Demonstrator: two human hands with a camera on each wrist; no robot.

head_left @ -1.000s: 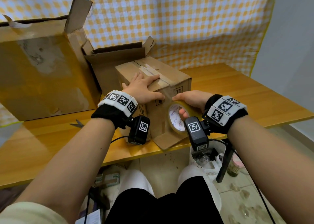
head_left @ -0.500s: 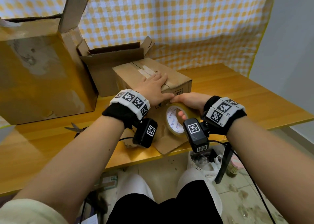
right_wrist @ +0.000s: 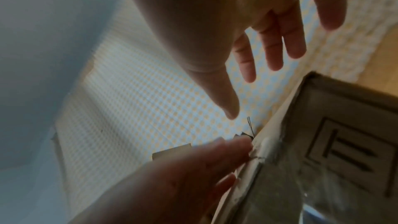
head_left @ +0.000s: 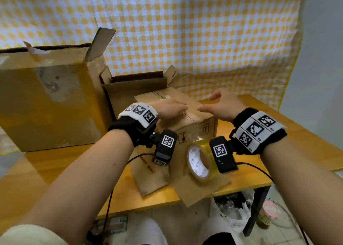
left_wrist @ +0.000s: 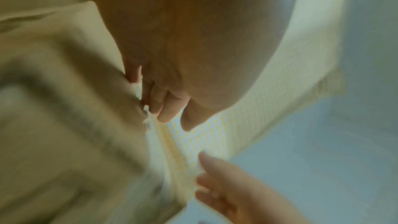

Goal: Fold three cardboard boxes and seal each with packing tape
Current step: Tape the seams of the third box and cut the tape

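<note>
A small cardboard box (head_left: 194, 122) sits at the table's front edge with its top flaps closed along a centre seam. My left hand (head_left: 170, 109) lies flat on the top, left of the seam, fingers straight. My right hand (head_left: 219, 105) hovers just above the top's right half, fingers spread and holding nothing; the right wrist view shows the same open right hand (right_wrist: 269, 40). A roll of clear packing tape (head_left: 201, 161) stands on edge against the box's front face, and no hand touches it. The left wrist view is blurred, with my left fingers (left_wrist: 163, 105) on the cardboard.
A large worn box (head_left: 46, 99) stands at the left, and a medium open box (head_left: 135, 85) stands behind the small one. Loose bottom flaps (head_left: 202, 191) jut over the wooden table's (head_left: 278, 146) front edge. A checked cloth hangs behind. Bags lie on the floor below.
My right hand has let go of the tape roll and risen above the box top. The roll stays at the box's front face. My left hand slid right towards the seam.
</note>
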